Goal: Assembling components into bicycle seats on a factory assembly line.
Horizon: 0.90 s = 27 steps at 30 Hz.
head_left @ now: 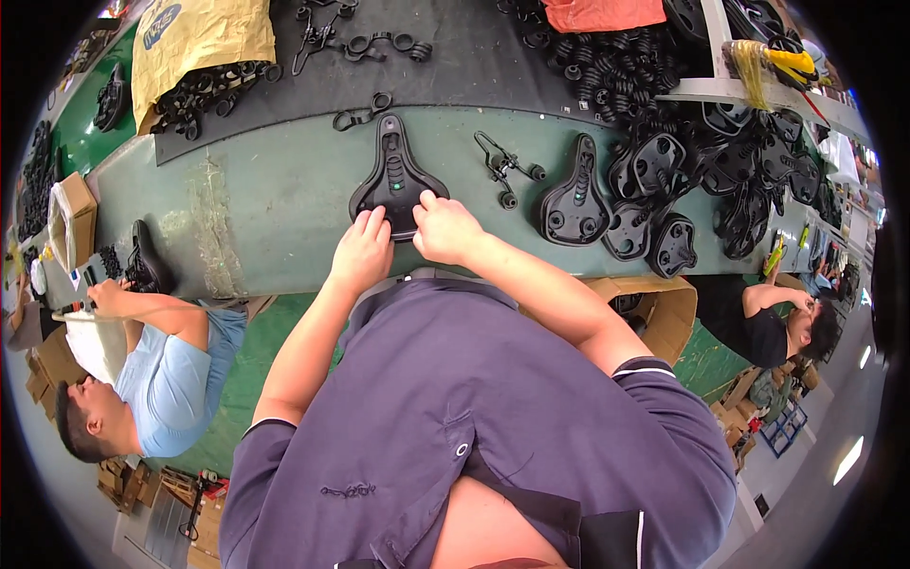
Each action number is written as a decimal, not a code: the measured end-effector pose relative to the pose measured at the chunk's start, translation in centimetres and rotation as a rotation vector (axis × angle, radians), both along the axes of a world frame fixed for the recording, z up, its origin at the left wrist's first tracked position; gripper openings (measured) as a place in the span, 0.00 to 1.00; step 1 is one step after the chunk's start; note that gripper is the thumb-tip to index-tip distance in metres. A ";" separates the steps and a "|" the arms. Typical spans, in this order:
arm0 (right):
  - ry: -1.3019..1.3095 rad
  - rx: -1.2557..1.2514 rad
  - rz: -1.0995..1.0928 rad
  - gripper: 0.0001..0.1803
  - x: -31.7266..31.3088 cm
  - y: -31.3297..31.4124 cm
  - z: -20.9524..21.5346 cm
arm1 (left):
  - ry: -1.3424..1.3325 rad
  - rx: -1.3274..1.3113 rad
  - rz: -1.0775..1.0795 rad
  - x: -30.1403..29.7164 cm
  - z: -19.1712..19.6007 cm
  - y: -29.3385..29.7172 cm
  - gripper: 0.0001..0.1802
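Fingers of my left hand (pixel 362 248) and right hand (pixel 445 228) pinch the black saddle's (pixel 393 175) rear, at the belt's (pixel 275 204) near edge (2-point grip only). Risk: saddle tips off that edge if I press unevenly.

The saddle base (pixel 393 175) under both hands looks like moulded black plastic, smooth with a dull sheen. The table (pixel 275 204) has a matt green top, scuffed and worn pale in patches. Behind it lies a dark matt rubbery mat (pixel 474 57). The wire clamp (pixel 502 169) seems black-coated metal, slightly glossy. A yellow sack (pixel 204 38) looks like crinkled woven paper. The box (pixel 664 318) is plain brown cardboard.
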State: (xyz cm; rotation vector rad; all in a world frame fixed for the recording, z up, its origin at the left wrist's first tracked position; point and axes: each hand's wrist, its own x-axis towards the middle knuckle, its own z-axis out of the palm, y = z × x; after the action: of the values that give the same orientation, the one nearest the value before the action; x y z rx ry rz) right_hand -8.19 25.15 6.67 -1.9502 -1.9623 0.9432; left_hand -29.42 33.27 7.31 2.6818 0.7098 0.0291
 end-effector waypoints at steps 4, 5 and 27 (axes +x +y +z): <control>0.008 0.013 -0.055 0.12 -0.5 0.3 -1.3 | -0.010 0.011 -0.009 -1.8 -0.8 1.3 0.15; 0.005 0.008 -0.066 0.12 -0.3 0.5 -1.5 | -0.017 0.033 -0.032 -1.6 -1.0 2.0 0.15; 0.946 -0.221 -1.187 0.21 15.3 4.6 -2.8 | -0.067 -0.158 0.458 -0.2 -7.9 13.4 0.14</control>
State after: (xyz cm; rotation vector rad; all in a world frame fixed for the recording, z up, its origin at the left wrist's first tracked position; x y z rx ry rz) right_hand 7.14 29.77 3.87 -1.7391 -0.1116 1.2807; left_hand -29.61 46.68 -0.57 2.3073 1.2318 0.1712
